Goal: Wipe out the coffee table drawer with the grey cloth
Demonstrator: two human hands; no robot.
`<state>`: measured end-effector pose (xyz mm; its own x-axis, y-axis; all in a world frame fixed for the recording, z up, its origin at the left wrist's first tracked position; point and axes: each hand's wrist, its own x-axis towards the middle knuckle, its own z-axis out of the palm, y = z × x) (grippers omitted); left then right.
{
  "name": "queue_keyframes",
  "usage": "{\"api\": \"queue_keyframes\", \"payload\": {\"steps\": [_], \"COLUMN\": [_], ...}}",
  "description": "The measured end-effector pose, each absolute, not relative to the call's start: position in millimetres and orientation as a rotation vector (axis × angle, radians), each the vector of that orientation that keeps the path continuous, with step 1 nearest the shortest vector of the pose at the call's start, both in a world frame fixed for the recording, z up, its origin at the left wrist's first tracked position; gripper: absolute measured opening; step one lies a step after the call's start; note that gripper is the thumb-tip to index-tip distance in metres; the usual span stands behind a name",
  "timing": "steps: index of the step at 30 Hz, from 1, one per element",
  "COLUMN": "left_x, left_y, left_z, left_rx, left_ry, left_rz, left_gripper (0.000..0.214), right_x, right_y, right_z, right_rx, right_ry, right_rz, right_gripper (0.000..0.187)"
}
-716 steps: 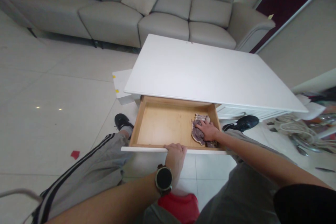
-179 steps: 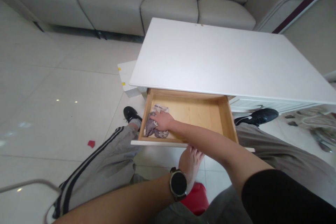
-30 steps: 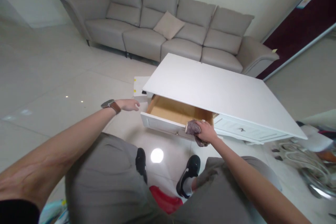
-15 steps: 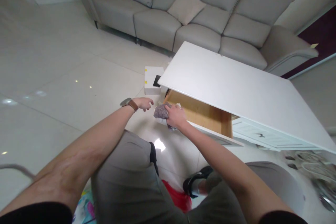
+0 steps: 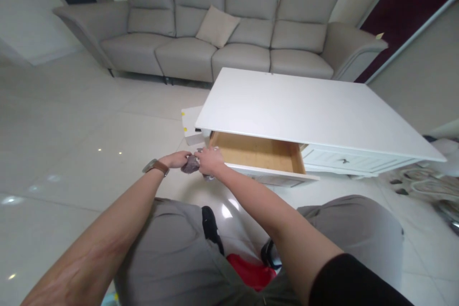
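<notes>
A crumpled purple-grey and white cloth (image 5: 190, 164) is bunched up at the left front corner of an open drawer (image 5: 258, 152). My right hand (image 5: 211, 159) is closed on its right part, close to the drawer's front edge. From the left, my left hand (image 5: 178, 158) has its fingers closed on the cloth's other side. Both hands hide part of the cloth. Bare light wood shows inside the drawer, which is pulled out of a white coffee table (image 5: 308, 105).
A white box (image 5: 191, 126) stands on the floor beyond the table's left end. Behind is a grey sofa (image 5: 186, 60) with a beige cushion (image 5: 217, 27). Something red (image 5: 251, 271) lies on the floor between my feet. A closed drawer (image 5: 344, 160) sits to the right.
My left hand has come up to the cloth and taken hold of its left side. My right hand still holds the cloth. The camera view has tilted and shifted.
</notes>
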<state>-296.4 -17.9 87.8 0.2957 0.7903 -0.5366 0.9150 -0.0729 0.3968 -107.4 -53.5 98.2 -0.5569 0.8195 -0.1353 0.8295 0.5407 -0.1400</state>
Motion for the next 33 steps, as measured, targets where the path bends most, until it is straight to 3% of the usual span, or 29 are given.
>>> {"api": "queue_keyframes", "payload": {"steps": [10, 18, 27, 33], "left_x": [-284, -263, -263, -269], "left_y": [-20, -3, 4, 10], "left_z": [90, 81, 84, 83], "left_rx": [1.59, 1.646, 1.766, 1.902], "left_ry": [1.484, 1.383, 1.308, 1.254], "left_rz": [-0.057, -0.122, -0.119, -0.146], "left_gripper": [0.048, 0.069, 0.06, 0.054], "right_x": [-29, 104, 270, 321], "right_y": [-72, -97, -133, -135], "right_z": [91, 81, 63, 57], "right_rx": [1.459, 1.453, 1.705, 1.78], "right_ry": [2.858, 2.866, 2.723, 2.734], "right_rz": [-0.221, -0.113, 0.1, 0.119], "right_gripper": [0.063, 0.074, 0.072, 0.07]}}
